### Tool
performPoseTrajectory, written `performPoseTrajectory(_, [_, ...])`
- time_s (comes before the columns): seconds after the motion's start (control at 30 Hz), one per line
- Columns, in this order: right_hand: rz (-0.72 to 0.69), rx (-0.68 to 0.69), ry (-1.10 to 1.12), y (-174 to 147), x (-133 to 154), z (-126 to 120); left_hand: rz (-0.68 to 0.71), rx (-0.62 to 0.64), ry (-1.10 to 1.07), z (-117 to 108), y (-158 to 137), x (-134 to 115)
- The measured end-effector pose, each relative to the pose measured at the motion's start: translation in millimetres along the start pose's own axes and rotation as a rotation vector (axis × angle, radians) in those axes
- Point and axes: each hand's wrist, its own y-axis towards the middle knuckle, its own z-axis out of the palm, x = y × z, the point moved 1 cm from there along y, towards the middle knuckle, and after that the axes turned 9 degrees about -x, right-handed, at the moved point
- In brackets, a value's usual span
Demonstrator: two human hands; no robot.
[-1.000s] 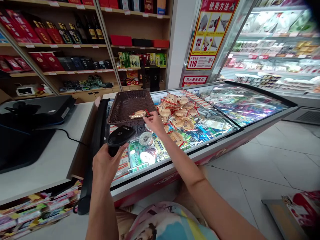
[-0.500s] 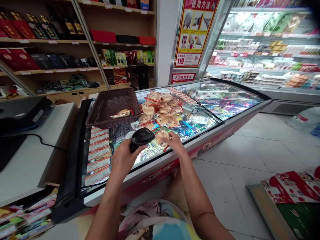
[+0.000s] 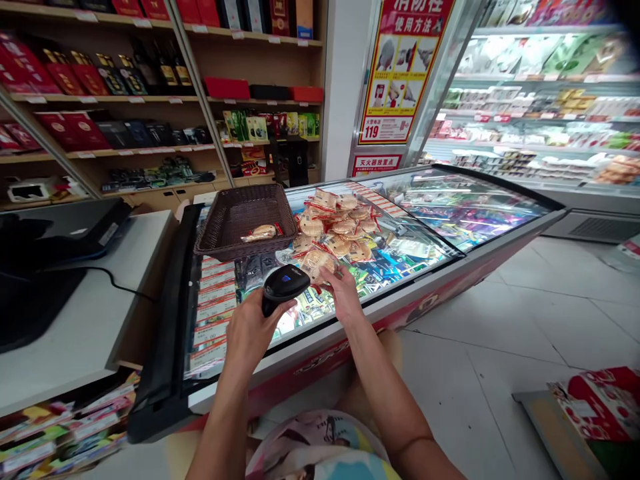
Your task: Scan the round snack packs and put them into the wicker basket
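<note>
My left hand (image 3: 254, 330) is wrapped around the handle of a black barcode scanner (image 3: 286, 283), whose head points to the right and shows a small blue light. My right hand (image 3: 344, 291) pinches a clear-wrapped round pastry (image 3: 318, 265) by its edge, just beyond the scanner's head. Behind it, a pile of similar wrapped pastries (image 3: 345, 230) lies on the glass top of a chest freezer (image 3: 425, 255). To the left of the pile stands a brown woven basket (image 3: 240, 250) with a wrapped pastry (image 3: 263, 233) inside.
A white counter (image 3: 145, 247) with a black device (image 3: 65, 227) adjoins the freezer on the left. Shelves of boxes and bottles (image 3: 165, 70) line the back wall. A lit refrigerated display (image 3: 545, 117) stands at the far right. Cartons (image 3: 600, 407) sit on the floor at lower right.
The pastry in my right hand has come up and left, closer to the scanner's head. A blue light now shows on the scanner. The view has shifted slightly left.
</note>
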Motion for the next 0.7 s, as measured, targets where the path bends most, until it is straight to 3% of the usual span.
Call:
performPoseTrajectory(0.17, [0.083, 0.085, 0.043, -2, -18, 45, -0.098, -0.059, -0.029, -15, 2, 31])
performPoseTrajectory(0.33, [0.197, 0.229, 0.006, 9, -42, 130, -0.243, -0.166, -0.043, -42, 6, 68])
performPoseTrajectory(0.43, [0.277, 0.286, 0.02, 17, -52, 183, -0.328, -0.194, -0.019, -56, 7, 78])
performPoseTrajectory(0.5, [0.251, 0.343, 0.034, 21, -55, 203, -0.366, -0.213, -0.001, -61, 8, 80])
performPoseTrajectory(0.6, [0.113, 0.358, -0.089, 28, -53, 196, -0.399, -0.209, -0.001, -61, 11, 80])
performPoseTrajectory(0.7, [-0.201, 0.261, -0.338, 42, -35, 145, -0.391, -0.157, -0.013, -52, 15, 78])
